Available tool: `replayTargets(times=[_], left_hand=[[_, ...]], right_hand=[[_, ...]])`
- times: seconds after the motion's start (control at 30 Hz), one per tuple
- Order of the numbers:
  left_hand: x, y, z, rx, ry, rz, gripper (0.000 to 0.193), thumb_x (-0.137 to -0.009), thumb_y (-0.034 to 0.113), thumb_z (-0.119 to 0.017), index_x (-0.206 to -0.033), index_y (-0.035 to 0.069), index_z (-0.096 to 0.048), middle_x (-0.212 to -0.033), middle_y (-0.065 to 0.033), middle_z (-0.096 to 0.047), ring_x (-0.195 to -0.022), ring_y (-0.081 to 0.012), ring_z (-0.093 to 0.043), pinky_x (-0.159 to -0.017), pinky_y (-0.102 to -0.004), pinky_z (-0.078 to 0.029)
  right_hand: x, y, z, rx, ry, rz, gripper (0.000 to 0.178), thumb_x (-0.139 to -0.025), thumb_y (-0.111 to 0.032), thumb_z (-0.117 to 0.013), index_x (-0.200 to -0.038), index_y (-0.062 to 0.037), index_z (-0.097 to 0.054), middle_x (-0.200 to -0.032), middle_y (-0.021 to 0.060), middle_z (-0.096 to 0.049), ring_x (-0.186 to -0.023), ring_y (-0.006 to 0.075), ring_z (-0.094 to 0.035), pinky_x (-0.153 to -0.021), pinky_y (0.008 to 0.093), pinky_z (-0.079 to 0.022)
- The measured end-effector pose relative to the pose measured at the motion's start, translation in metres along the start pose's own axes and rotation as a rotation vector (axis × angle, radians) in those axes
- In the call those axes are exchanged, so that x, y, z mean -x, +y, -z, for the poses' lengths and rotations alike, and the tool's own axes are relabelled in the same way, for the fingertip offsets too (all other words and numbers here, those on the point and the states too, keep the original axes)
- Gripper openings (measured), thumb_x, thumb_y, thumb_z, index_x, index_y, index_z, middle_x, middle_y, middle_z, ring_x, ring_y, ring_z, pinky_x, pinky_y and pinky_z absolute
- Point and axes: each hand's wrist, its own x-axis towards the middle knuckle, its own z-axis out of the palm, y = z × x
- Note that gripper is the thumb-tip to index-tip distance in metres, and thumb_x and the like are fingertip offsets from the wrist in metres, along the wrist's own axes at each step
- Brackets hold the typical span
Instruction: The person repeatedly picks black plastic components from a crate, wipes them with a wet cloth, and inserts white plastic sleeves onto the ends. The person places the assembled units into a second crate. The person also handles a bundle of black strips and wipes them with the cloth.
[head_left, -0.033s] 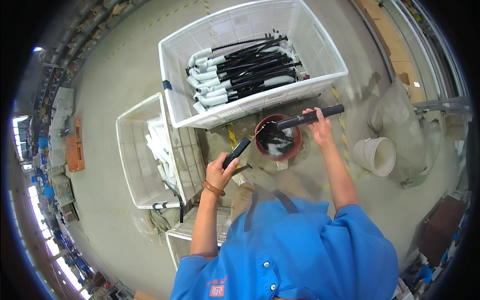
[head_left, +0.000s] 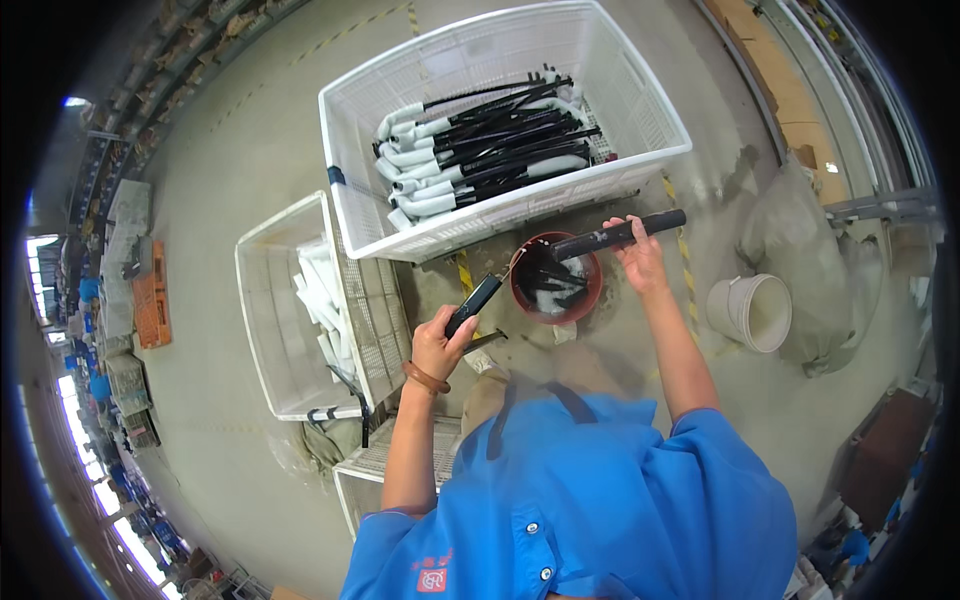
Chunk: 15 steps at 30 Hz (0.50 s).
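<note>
My left hand (head_left: 440, 342) is closed round the black handle of a tool (head_left: 478, 302), whose thin metal tip reaches up toward the rim of a reddish-brown bucket. A thick dark tube (head_left: 622, 234) is held in my right hand (head_left: 638, 258), fingers wrapped round its middle. The tube slants, with its lower left end over the reddish-brown bucket (head_left: 594, 302) and its other end up to the right. Black pieces and whitish material (head_left: 555, 285) lie in that bucket. Whether the tool's tip touches the tube is too small to tell.
Ahead stands a large white crate (head_left: 520, 190) of black rods with white sleeves. A smaller white crate (head_left: 262, 340) with white tubes (head_left: 322, 300) is at left, and a third crate (head_left: 375, 468) nearer me. A pale bucket (head_left: 735, 310) sits at right beside a plastic-wrapped bundle (head_left: 815, 270).
My view has shifted very slightly against the crates. Both hands keep the same hold on the tool and the tube.
</note>
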Motion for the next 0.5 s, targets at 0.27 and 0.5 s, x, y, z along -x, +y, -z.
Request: replayTargets(times=[0.27, 0.5], left_hand=[[0.005, 0.07, 0.0, -0.058, -0.041, -0.079, 0.025, -0.09, 0.026, -0.071, -0.09, 0.002, -0.064, -0.065, -0.0092, -0.064, -0.054, -0.0171, -0.06, -0.052, -0.0303, -0.046], [0.004, 0.075, -0.023, -0.18, -0.033, -0.162, 0.032, -0.09, 0.038, -0.067, -0.089, 0.006, -0.063, -0.064, -0.0139, -0.063, -0.058, -0.0322, -0.064, -0.053, -0.0394, -0.048]], right_hand=[[0.037, -0.031, -0.036, -0.18, -0.21, 0.03, 0.028, -0.098, -0.028, -0.06, -0.117, -0.008, -0.056, -0.116, 0.0115, -0.066, -0.114, 0.0278, -0.062, -0.099, 0.0447, -0.051], [0.053, -0.026, -0.054, -0.19, -0.277, 0.026, 0.028, -0.097, -0.028, -0.062, -0.115, -0.0076, -0.057, -0.112, 0.0114, -0.067, -0.111, 0.027, -0.063, -0.097, 0.0442, -0.053]])
